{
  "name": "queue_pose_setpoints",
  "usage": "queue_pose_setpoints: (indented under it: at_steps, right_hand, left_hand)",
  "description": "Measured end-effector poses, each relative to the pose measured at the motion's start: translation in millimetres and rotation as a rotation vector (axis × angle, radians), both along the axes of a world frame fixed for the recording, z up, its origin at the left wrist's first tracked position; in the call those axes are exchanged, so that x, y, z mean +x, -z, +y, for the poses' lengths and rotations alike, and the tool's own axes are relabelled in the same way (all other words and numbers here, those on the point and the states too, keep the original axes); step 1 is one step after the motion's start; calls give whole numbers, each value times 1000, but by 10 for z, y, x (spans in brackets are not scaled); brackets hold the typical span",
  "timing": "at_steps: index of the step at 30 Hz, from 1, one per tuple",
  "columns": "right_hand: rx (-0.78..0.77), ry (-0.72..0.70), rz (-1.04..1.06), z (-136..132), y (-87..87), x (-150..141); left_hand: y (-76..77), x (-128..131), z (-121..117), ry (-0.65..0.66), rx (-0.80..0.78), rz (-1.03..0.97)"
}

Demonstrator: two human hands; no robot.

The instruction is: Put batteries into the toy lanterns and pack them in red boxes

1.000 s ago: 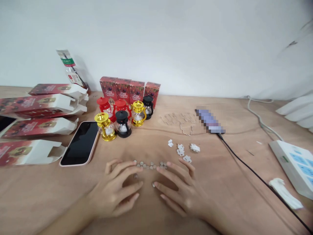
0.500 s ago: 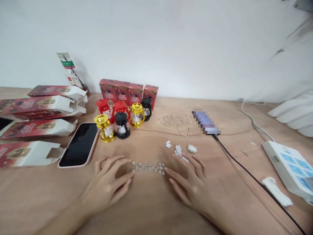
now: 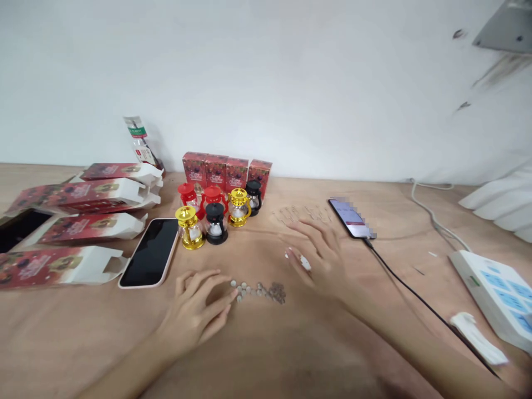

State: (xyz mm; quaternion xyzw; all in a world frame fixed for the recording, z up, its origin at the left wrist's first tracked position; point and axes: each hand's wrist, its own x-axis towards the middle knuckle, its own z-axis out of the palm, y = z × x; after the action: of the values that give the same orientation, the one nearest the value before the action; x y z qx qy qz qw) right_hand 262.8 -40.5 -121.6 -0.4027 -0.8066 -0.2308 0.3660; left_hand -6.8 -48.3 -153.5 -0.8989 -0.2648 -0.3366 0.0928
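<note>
One pale wooden table (image 3: 249, 363) runs across your whole view. Near the left edge, at least four opened red-and-white printed cardboard boxes (image 3: 45, 267) lie flat, overlapping so you can't count them exactly. One white power strip with blue panels (image 3: 490, 293) sits at the right.

Your two bare hands come in from the near side. Your left hand (image 3: 199, 310) is palm down, fingers spread and slightly bent; your right hand (image 3: 322, 263) is farther out, its fingers loosely fanned. Neither shows a grip on anything.

Four closed red printed cardboard boxes (image 3: 216, 169) stand in a far row. You have one dark-screened phone in a pink case (image 3: 147, 252) at left, one lit phone (image 3: 349, 217) on a black cable at right, and part of a dark device (image 3: 22, 230) at the left edge. Six little lanterns stand before the far boxes: two red (image 3: 213, 195), two gold (image 3: 191, 233), two black (image 3: 216, 230).

Beyond your right hand lie thin bent metal wires (image 3: 286, 213), too fine to count; small white plastic pieces (image 3: 305, 262) show beneath it, contact unclear. Smallest, small round silvery discs (image 3: 248, 290), over ten, cluster at your left fingertips, centre near.
</note>
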Motion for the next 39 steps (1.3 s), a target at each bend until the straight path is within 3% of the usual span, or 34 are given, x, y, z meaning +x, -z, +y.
queue_pose_setpoints:
  at_steps: [2, 4, 7, 10, 16, 26, 28, 31, 34, 36, 39]
  right_hand:
    - [-82, -139, -31, 266, -120, -90]
    - [-112, -162, -92, 526, -213, -223]
    - [-188, -63, -224, 836, -303, -455]
    - [-259, 22, -361, 978, -333, -626]
    - [-275, 69, -418, 869, -240, -629]
    - [-389, 183, -163, 706, -54, -415]
    - [-426, 182, -22, 658, 33, -354]
    - [-498, 133, 357, 607, 150, -226]
    - [-505, 120, 581, 582, 220, -101]
    - [-507, 98, 711, 549, 248, -57]
    - [-588, -60, 1136, 430, 289, -72]
  left_hand:
    - [-8, 5, -4, -4, 16, -16]
    - [-8, 12, -14, 0, 21, -35]
    - [1, 20, -31, 9, 23, -59]
    - [7, 22, -36, 13, 27, -56]
    - [40, 12, -44, 28, 14, -56]
    - [51, 15, -60, 27, 23, -70]
    - [62, 11, -77, 14, 14, -69]
    - [36, -3, -59, 7, 32, -71]
    - [-196, 44, 107, 14, 147, -125]
    - [-499, 166, 333, 11, 181, -117]
    - [-1023, 505, 831, -22, 53, 43]
